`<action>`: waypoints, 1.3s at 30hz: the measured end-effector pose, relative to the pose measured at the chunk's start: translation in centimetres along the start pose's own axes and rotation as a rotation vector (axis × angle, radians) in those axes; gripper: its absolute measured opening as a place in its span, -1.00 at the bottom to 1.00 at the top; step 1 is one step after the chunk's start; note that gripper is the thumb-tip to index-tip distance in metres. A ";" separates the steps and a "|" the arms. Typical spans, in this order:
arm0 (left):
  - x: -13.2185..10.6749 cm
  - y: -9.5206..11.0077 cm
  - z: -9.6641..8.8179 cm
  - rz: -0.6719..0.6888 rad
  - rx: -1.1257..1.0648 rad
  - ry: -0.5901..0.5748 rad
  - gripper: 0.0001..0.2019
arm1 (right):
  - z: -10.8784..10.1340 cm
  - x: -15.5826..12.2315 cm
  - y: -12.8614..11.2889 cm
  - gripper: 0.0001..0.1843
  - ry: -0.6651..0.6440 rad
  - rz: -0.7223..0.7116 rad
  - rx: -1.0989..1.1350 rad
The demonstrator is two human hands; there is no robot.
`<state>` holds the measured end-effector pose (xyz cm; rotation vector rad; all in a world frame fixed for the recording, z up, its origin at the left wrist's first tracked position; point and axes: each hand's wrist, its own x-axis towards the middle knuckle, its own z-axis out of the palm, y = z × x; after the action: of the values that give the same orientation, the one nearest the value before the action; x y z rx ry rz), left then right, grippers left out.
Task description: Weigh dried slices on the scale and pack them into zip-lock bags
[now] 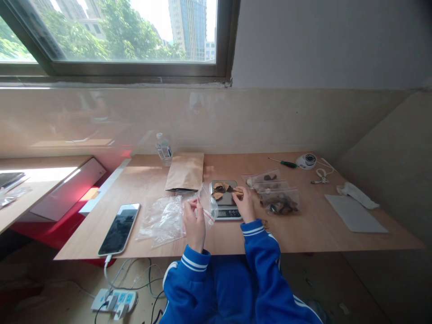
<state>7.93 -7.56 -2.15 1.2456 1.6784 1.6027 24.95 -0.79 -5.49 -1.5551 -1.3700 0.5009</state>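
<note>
- Dried slices, brown and curled, lie in a loose heap on the steel pan of a small scale, which stands on the table straight ahead of the person.
- Right hand reaches in from the pan's right side. Its fingertips are pinched together on one slice at the right edge of the heap, so this hand is the nearer one to the slices.
- Left hand sits to the left of the scale and a little nearer the body, thumb and fingers clamped on the rim of a small zip bag.
- That bag stands between the left hand and the scale, just beside the pan's left edge, its red-striped mouth turned towards the pan. The heap lies to the right of the mouth, across the pan from the right hand.
- Whether the mouth gapes wide or only a little is too small to tell.
- A pile of empty clear bags lies flat to the left of the left hand.
- Filled bags, with dark pieces inside, lie just to the right of the right hand.
- Behind the scale to the left lies a brown paper pouch, with a small bottle beyond it.
- Well apart at the table's left front lies a phone; at the far right are a screwdriver and a white pad.
</note>
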 end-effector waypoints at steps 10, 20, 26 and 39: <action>-1.0 0.8 0.9 0.103 -0.015 -0.082 -0.84 | 0.0 -3.2 -7.9 -0.70 -0.378 0.132 0.400; -1.3 -0.2 0.7 -0.201 -0.298 0.080 -0.75 | -0.8 -2.1 -7.4 -0.66 -0.345 -0.033 0.378; -1.0 -0.6 0.2 -0.289 -0.301 0.175 -0.76 | 3.5 0.4 -2.6 -0.58 -0.248 -0.312 -0.164; -1.0 -1.8 0.5 -0.234 -0.357 0.158 -0.78 | 6.6 1.1 -0.7 -0.69 -0.336 -0.521 -0.390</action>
<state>8.34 -7.99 -4.19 0.7363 1.4788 1.7899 19.62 2.71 -7.58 -1.3644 -2.1516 0.1778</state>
